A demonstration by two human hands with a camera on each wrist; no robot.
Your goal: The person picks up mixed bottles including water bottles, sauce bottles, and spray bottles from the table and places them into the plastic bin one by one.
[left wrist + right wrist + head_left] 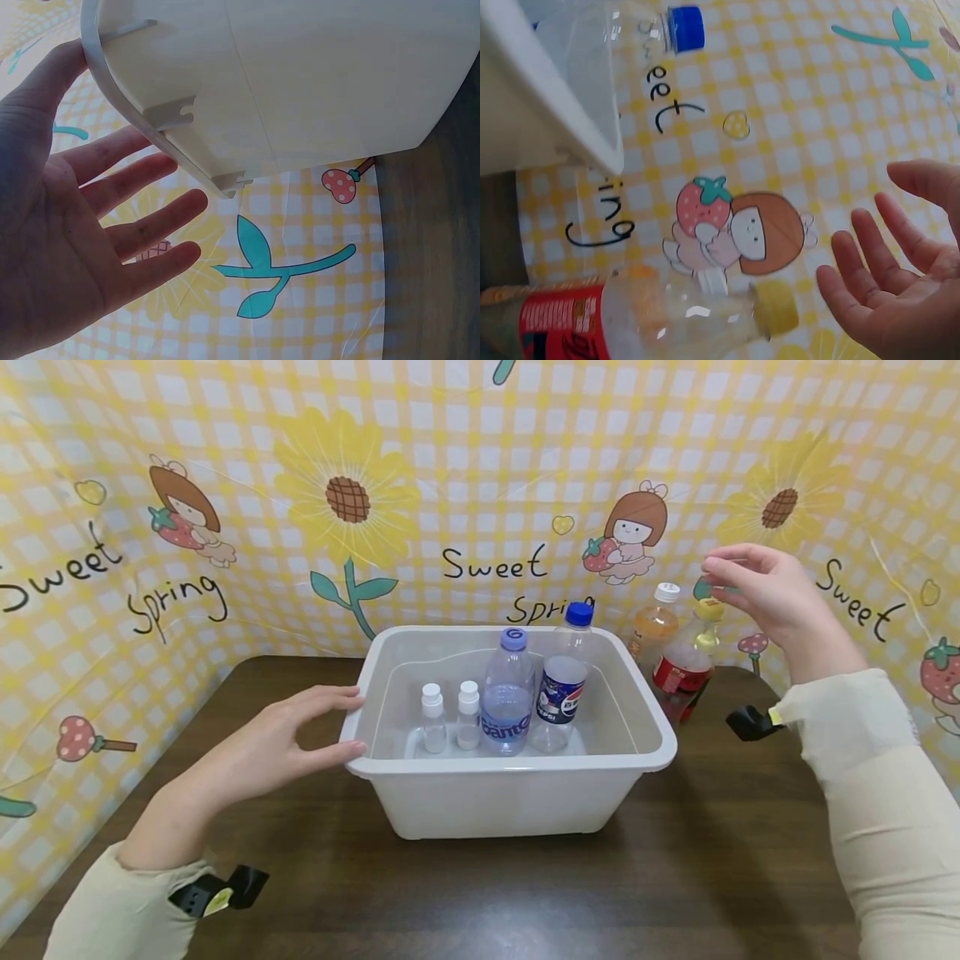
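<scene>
A grey-white plastic tub (498, 802) stands on the table, holding two small white-capped bottles (432, 718) (468, 714), a purple-capped bottle (508, 697) and a blue-capped Pepsi bottle (562, 689). My left hand (262, 747) touches the tub's left rim, thumb and fingertips at the edge, the fingers fairly straight. My right hand (768, 597) is raised beyond the tub's right side, above a yellow-capped bottle with a red label (682, 668). In the right wrist view its loosely bent fingers (862, 262) are apart from the yellow cap (778, 307), with nothing in them.
A white-capped bottle of orange drink (655, 625) stands just behind the yellow-capped one, right of the tub. Dark wood table (480, 893) lies in front. A yellow checked cloth (465, 485) with printed flowers hangs behind and at the sides.
</scene>
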